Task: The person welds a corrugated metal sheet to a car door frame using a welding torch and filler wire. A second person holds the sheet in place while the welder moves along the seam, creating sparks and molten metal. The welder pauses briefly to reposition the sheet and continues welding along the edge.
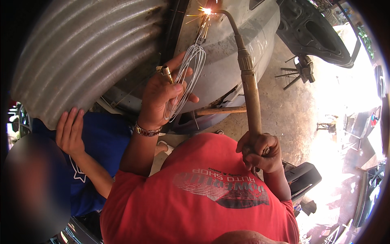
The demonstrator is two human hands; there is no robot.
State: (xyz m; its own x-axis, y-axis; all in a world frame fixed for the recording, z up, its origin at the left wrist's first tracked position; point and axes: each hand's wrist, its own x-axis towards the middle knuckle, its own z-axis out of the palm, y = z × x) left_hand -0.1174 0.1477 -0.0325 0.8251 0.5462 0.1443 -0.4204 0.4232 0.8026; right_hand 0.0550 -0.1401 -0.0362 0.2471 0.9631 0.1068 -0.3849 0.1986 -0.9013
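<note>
My left hand [160, 95] is closed around a looped coil of thin silvery wire [195, 61], whose upper end runs toward the glowing spot. A small brass-coloured cylinder [166, 74] also sits in that hand, between thumb and fingers; its kind is unclear. My right hand [264, 152] grips the valve end of a gas welding torch [252, 97]. The torch's bent tip reaches up and left to a bright flame [207, 11] throwing sparks. This burns at the edge of a worn, grey-white car body panel [227, 44], beside a dark strip.
Left of the panel stands a corrugated metal sheet [89, 49], its lower edge held by a co-worker's hand [71, 132]. That person wears a blue shirt [101, 142]. A dark car panel [317, 32] and a small stand [302, 69] are at the upper right. A wooden strip [221, 110] lies below the panel.
</note>
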